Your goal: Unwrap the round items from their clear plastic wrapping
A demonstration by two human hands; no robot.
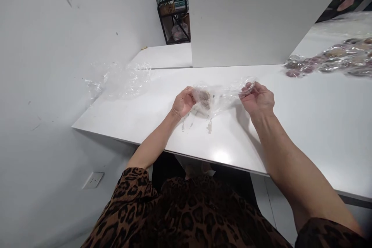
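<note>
A clear plastic bag is stretched between my two hands, just above the white table. Inside its left end sit small brownish pieces whose kind I cannot make out. My left hand pinches that end, its fingers closed on the plastic beside the brown pieces. At the other end my right hand grips the bag with bent fingers, palm turned up. Worn grey marks show on the tabletop below the bag.
Crumpled clear plastic lies at the table's left end by the wall. On the right are several filled clear packets. An upright white panel stands along the back edge. Behind it is a black shelf rack with boxes.
</note>
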